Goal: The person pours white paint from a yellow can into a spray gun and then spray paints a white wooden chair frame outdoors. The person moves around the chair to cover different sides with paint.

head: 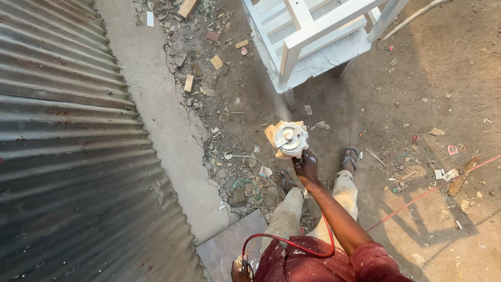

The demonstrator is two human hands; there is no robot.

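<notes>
Most of the white frame (pixel 313 39) at twelve o'clock already wears a coat of white: the rails and legs in view look evenly covered, and the slab or base beneath it is speckled white too. What is left cannot be fully judged, since the frame runs off the top edge and its far sides are hidden; by the look of it, the near corner leg is the part getting attention now (a faint haze of spray hangs between the gun and that leg).

The right hand (pixel 306 166), just right of centre, is closed tight around the grip of the spray gun (pixel 288 139), arm stretched forward. The gun's cup, wrapped in yellowish cloth with a metal lid on top, sits just above the fist and points toward twelve o'clock, near the frame but not touching it.

The left hand (pixel 241 267), low at six o'clock by the waist, is curled around the red hose (pixel 292 244), which loops from that fist across the lap toward the right arm. How firmly those fingers press I cannot tell; only part of the hand shows.

Wood scraps (pixel 201 62) lie at eleven o'clock beside a strip of concrete, with a corrugated sheet (pixel 68 146) filling nine o'clock. A second red line (pixel 428 190) crosses the dirt at three o'clock.
</notes>
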